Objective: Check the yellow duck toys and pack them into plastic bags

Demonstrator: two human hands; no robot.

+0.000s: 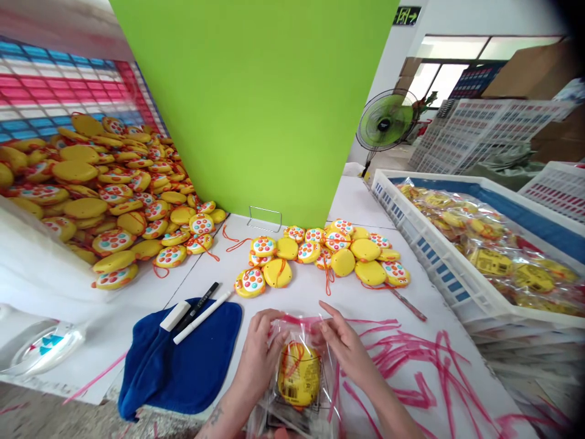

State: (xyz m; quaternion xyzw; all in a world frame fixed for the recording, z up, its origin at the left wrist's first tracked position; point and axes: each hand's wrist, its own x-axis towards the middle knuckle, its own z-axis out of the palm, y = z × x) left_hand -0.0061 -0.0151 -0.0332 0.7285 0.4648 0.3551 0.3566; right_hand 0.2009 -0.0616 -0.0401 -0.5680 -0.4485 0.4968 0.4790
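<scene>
A see-through plastic bag with a pink strip along its top lies in front of me. Inside it shows a yellow toy with dark print, a barcode and a red cord loop. My left hand pinches the bag's upper left corner between thumb and fingers. At the upper right corner, my right hand grips the bag with the thumb near its edge, while the index finger points outward. Just beyond the hands lie several yellow toys, some showing white faces with coloured dots, others plain yellow backs.
On the left, a blue cloth carries a black marker, a white pen and a white block. Many loose toys heap behind it. Pink strips litter the right side, beside a crate of bagged toys. A green board stands ahead.
</scene>
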